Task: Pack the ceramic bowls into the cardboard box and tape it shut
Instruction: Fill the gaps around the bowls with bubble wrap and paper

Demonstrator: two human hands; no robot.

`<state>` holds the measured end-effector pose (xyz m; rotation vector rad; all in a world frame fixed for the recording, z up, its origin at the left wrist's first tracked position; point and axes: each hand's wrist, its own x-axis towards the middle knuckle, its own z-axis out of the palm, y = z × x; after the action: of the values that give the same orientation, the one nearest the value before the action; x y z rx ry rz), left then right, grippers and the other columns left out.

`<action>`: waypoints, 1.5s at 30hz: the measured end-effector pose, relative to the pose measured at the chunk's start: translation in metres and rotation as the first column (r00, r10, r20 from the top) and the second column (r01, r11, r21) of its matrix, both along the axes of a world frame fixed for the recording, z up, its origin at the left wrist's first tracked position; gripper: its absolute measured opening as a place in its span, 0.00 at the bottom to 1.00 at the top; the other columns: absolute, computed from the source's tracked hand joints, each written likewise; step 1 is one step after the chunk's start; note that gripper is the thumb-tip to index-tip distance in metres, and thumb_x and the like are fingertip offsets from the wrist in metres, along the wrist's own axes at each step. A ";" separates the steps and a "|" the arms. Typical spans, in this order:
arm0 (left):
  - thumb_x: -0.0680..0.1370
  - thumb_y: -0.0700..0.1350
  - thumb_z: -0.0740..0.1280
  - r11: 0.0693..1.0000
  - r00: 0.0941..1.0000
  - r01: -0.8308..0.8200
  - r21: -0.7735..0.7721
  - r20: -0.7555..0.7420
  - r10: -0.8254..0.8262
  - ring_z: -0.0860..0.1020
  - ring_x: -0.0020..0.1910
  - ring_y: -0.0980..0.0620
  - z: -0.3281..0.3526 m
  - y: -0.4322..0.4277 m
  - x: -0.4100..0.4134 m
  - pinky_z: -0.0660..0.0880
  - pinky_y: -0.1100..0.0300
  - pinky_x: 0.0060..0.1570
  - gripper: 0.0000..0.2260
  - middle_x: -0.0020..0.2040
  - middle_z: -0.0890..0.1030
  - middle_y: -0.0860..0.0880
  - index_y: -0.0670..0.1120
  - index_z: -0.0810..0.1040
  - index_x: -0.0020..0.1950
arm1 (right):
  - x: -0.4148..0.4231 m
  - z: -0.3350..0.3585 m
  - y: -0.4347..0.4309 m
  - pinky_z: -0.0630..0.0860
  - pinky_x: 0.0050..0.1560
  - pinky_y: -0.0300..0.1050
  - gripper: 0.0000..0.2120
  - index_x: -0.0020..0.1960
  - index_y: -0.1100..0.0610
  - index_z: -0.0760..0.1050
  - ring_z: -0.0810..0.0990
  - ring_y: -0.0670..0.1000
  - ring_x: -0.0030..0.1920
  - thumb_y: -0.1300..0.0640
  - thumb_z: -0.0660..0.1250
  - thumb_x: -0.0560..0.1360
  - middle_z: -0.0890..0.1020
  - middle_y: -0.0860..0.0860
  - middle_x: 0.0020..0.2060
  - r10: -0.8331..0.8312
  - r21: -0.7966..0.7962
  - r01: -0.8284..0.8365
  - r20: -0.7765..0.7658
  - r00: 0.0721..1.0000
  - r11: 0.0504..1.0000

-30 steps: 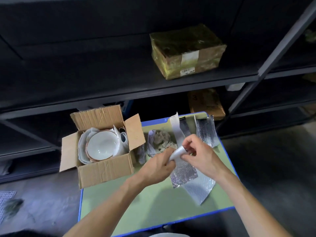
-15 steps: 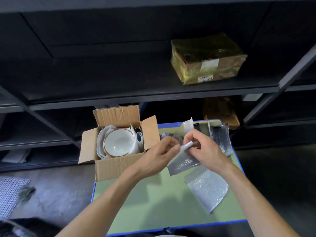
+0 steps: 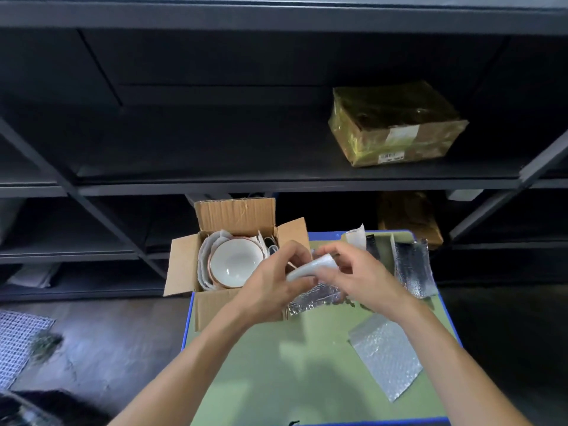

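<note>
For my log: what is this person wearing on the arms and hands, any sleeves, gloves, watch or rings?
Nothing worn shows. The left hand and right hand are ungloved, with no rings that I can make out. The left forearm and right forearm are bare down to the frame's lower edge: no sleeve, watch or bracelet in view.

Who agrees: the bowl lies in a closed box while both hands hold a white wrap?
Wrong: the box is open, flaps up, as the head view shows. The bowl lies in it while the left hand and right hand hold the white wrap.
</note>
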<state>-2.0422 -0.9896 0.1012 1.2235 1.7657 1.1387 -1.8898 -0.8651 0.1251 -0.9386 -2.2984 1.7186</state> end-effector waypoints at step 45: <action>0.80 0.49 0.60 0.996 0.880 -0.059 -0.066 -0.475 0.020 0.78 0.41 0.44 -0.090 -0.026 -0.078 0.75 0.48 0.37 0.07 0.45 0.76 0.49 0.52 0.77 0.54 | -0.099 -0.030 -0.071 0.81 0.42 0.51 0.16 0.54 0.45 0.80 0.82 0.57 0.42 0.57 0.61 0.71 0.84 0.52 0.37 -0.425 0.533 0.192 0.357 0.832 0.824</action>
<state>-2.1201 -1.0152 0.0110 1.5160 2.1797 0.8208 -1.9883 -0.9365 0.0950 -1.6272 -2.4554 0.7789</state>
